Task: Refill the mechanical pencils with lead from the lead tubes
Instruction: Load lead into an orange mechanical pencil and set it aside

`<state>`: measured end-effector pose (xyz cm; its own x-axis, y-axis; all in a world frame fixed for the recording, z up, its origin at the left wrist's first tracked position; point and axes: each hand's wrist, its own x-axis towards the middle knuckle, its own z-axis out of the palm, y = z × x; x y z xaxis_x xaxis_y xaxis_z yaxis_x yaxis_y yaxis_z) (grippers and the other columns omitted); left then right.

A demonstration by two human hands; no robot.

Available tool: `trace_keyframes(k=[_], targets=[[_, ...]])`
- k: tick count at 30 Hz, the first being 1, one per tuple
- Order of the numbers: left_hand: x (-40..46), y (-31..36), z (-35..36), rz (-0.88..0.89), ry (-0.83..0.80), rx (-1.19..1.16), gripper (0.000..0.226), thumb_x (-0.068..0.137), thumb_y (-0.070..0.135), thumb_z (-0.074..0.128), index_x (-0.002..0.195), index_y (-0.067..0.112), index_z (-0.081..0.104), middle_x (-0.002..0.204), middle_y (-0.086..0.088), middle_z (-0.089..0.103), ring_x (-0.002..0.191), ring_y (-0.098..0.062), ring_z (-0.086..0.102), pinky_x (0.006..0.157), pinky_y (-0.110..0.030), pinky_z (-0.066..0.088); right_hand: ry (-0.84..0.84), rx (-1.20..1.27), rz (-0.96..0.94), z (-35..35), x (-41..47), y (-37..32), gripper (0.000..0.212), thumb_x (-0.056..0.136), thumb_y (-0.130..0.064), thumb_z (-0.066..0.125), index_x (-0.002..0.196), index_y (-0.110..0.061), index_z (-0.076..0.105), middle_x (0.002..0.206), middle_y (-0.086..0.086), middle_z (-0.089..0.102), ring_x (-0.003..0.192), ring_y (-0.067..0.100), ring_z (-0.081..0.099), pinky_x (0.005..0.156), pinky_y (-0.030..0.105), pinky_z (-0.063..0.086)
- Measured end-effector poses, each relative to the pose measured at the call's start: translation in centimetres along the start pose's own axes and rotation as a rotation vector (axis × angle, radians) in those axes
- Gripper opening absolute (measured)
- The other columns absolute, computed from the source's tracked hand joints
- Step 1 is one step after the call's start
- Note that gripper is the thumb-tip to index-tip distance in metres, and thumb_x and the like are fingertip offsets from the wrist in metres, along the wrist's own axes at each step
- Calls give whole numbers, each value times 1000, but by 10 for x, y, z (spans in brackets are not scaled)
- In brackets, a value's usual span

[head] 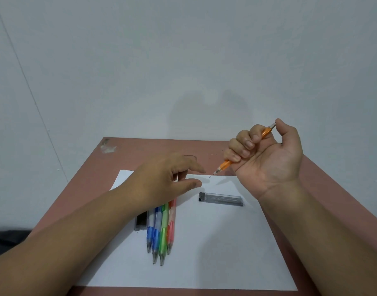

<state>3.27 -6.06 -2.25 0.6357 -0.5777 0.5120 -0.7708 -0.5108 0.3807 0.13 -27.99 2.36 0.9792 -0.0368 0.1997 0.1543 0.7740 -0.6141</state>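
Right hand (266, 159) is raised palm-up above the table's far right part, fingers curled tight round an orange mechanical pencil (244, 149), thumb tip pressing on the metal cap end at the top. The pencil slants down to the left out of the fist, its tip with a short bit of lead showing, pointing toward the left hand and stopping just short of it. Left hand (168, 178) hovers palm-down over the white paper sheet (215, 242), fingers loose and spread, thumb and forefinger apart, holding nothing. Under and just nearer than the left hand lies a tight row of four pencils, tips toward the person: dark blue pencil (150, 231), light blue pencil (156, 236), green pencil (163, 233), red pencil (171, 225); their far ends are hidden by the hand. Touching the left side of that row, partly under the left forearm, is a dark lead tube (140, 222). A second clear lead tube (221, 199) lies flat on the paper below the right hand's wrist, between the two hands, dark cap end toward the left hand. The paper sits on a reddish-brown table (324, 189) against a pale wall (183, 60).
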Motion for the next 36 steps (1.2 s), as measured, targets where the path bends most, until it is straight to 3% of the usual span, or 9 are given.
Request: trace_keyframes(k=[3,8,13,23,30,36], targets=[[0,0,0,-6,7,5,38,83,61,54,115,45,66,82,28,52,81,-3,53,64,-25,46,-1,-1,-1,0,0,0,48,94,-48,40,62,-11,41,63,4,31,53,19,27,54,29,30],[-1,1,0,12,23,5,34,85,59,56,114,44,66,81,29,52,78,-3,53,63,-28,49,-22,-3,-1,0,0,1,47,94,-44,38,61,-11,42,63,4,32,53,19,28,54,30,31],[0,5,-2,48,34,23,35,86,57,55,113,41,69,84,34,52,78,-1,52,60,-17,42,-45,-1,-2,-2,0,1,44,94,-41,37,62,-12,41,63,4,33,53,19,28,55,30,31],[1,6,-1,97,43,38,33,87,54,57,118,43,60,85,38,52,76,-1,52,58,-22,47,-32,-5,13,-2,1,1,48,93,-48,43,63,-11,44,64,4,32,54,19,28,56,30,30],[1,3,2,77,-27,33,46,86,58,57,131,52,51,82,26,55,80,-7,55,64,-23,47,-53,-5,16,-1,0,1,46,94,-44,40,62,-11,44,63,4,34,53,19,30,55,30,30],[1,1,2,107,-37,30,34,88,38,72,122,41,70,78,30,49,80,0,52,69,-16,41,-63,-2,22,0,0,1,46,93,-44,40,61,-11,44,64,4,33,54,19,30,55,30,31]])
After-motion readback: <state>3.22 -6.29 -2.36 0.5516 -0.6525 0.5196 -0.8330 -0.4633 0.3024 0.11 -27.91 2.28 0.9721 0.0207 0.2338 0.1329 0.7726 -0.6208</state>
